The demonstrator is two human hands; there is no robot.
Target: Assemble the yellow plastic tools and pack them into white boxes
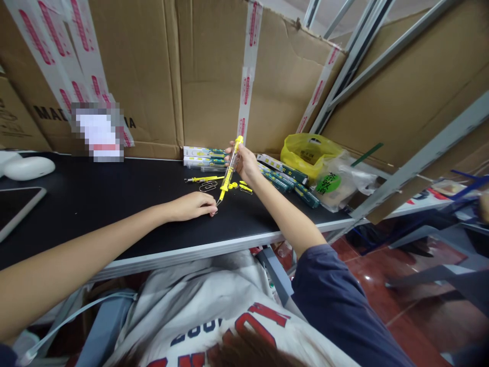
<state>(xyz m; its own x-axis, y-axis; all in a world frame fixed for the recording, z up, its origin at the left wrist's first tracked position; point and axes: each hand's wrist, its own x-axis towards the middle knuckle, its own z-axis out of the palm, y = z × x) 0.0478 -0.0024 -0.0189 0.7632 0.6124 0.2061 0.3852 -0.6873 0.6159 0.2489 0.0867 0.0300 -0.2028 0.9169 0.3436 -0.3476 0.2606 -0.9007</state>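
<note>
A clear-tubed yellow spring scale (230, 172) is tilted above the dark table, its yellow cap up and its thin metal hook end down. My right hand (247, 164) is closed around the upper part of the tube. With fingers pinched, my left hand (194, 206) grips the metal hook at the lower end. On the table behind lie another yellow rod-like piece (206, 179), metal wire hooks (208, 187) and small yellow parts (245, 187).
Slim printed boxes (204, 152) lie behind my hands, and green-and-white boxes (284, 168) lie to the right. Beyond them sit a yellow plastic bag (307, 153) and a clear bag (332, 188). Cardboard (214, 76) walls the back; a tablet-like device (19, 204) lies left.
</note>
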